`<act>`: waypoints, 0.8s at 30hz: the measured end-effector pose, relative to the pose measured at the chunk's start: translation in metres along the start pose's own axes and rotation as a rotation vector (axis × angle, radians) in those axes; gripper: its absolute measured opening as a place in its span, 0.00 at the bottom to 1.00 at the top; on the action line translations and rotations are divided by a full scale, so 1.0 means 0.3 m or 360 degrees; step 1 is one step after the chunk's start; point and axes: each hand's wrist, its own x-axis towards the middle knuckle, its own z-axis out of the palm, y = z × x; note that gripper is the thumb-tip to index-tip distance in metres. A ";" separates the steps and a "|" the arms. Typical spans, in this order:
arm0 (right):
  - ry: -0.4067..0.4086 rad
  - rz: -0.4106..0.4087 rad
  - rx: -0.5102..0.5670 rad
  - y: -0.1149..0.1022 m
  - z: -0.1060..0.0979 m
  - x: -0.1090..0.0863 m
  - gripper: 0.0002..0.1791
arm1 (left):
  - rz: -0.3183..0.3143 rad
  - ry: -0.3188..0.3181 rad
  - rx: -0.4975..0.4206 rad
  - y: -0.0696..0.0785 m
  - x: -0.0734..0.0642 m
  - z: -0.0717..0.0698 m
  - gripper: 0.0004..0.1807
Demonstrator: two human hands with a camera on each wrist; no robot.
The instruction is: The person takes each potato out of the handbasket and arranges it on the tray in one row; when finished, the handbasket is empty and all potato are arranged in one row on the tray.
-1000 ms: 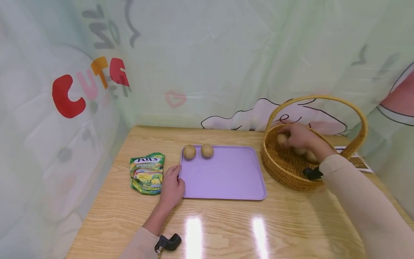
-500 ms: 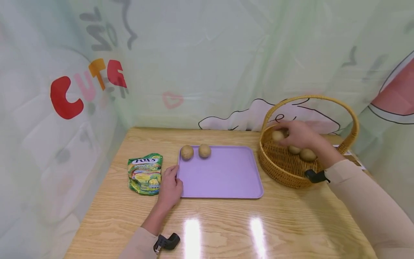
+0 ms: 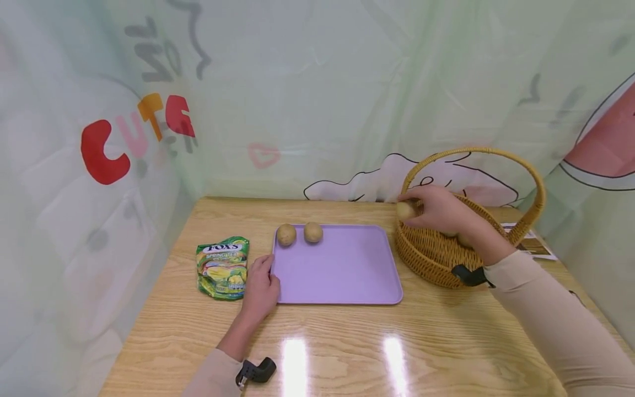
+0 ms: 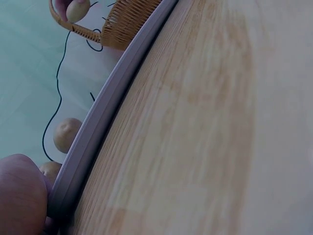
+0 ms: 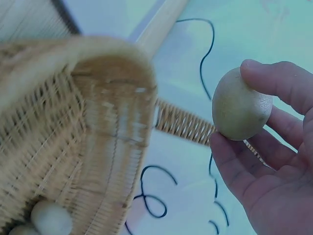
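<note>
Between thumb and fingers my right hand (image 3: pixel 436 208) pinches a round tan potato (image 5: pixel 240 105), held up at the left rim of the wicker basket (image 3: pixel 429 267). Inside the basket lie other potatoes (image 5: pixel 51 219), partly hidden by the hand and arm in the head view. At the left edge of a lilac tray (image 3: pixel 342 270), my left hand (image 3: pixel 263 286) grips the rim, its thumb over the top. Two potatoes sit side by side in the tray's far left corner, a left potato (image 3: pixel 286 235) and a right potato (image 3: pixel 313 232).
A green tea packet (image 3: pixel 223 268) lies on the wooden table (image 3: pixel 342 347), left of my left hand. The basket's tall handle (image 3: pixel 476 150) arches over its opening. Behind the basket's right side lies a printed sheet (image 3: pixel 538 251). A printed curtain (image 3: pixel 307 99) hangs behind the table.
My right hand has lifted the potato from inside the basket and moved it left to the rim. My left hand keeps its place on the tray; the view has shifted slightly.
</note>
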 end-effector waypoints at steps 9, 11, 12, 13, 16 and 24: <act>0.0019 -0.0083 0.0088 -0.061 0.054 0.054 0.27 | -0.0008 -0.0007 0.0006 -0.006 -0.001 0.002 0.26; 0.0016 -0.0099 0.0132 -0.072 0.070 0.068 0.26 | -0.0009 -0.0008 0.0011 -0.007 0.000 0.004 0.26; 0.0015 -0.0104 0.0148 -0.075 0.079 0.075 0.26 | -0.0007 -0.0007 0.0011 -0.007 -0.001 0.004 0.25; 0.0010 -0.0110 0.0171 -0.079 0.086 0.082 0.26 | -0.0005 -0.0007 0.0008 -0.007 -0.001 0.005 0.25; 0.0005 -0.0134 0.0191 -0.085 0.112 0.107 0.27 | 0.0018 0.0001 0.0005 -0.007 0.000 0.006 0.25; -0.0014 -0.0160 0.0189 -0.098 0.197 0.168 0.28 | 0.0086 0.0045 0.0022 -0.022 0.004 0.011 0.25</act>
